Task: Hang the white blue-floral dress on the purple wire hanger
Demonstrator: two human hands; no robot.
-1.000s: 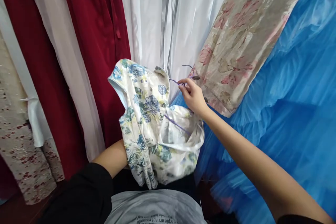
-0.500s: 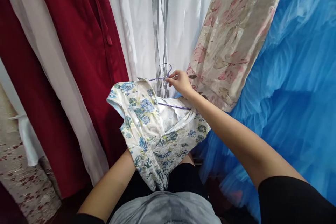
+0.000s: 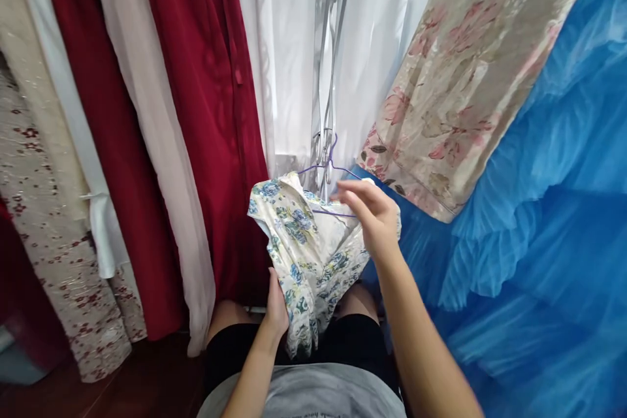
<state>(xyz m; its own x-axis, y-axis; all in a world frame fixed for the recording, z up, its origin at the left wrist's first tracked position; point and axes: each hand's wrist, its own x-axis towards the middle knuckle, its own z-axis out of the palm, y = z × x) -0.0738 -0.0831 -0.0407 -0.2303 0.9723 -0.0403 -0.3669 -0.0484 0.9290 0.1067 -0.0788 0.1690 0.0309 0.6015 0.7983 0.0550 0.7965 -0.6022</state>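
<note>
Head camera: a blue-floral sleeveless garment (image 3: 294, 228) hangs a little below the centre of the view, in front of the person's lap, with a purple wire hanger (image 3: 335, 213) at its neckline. The left hand (image 3: 277, 307) lies against the garment's 8 o'clock edge, thumb uppermost; its fingers are behind the cloth, so I cannot tell how firmly it grips. The right hand (image 3: 377, 215), at 2 o'clock over the neckline, has its thumb and fingers loosely parted, pinching nothing visible; blur hides whether they touch the fabric.

The likeliest trouble is the 3 o'clock shoulder slipping off the wire, because the wide neckline sags and offers little to hold it. The hook could also snag the silver ribbons (image 3: 323, 46) hanging at 12 o'clock, since it overlaps them in this view; contact cannot be judged.

The hanger's hook points to 12 o'clock, and its bottom bar runs nearly from 9 to 3. The garment's long axis runs from just past 12, at the neckline, to between 6 and 7, where the cloth bunches.
</note>
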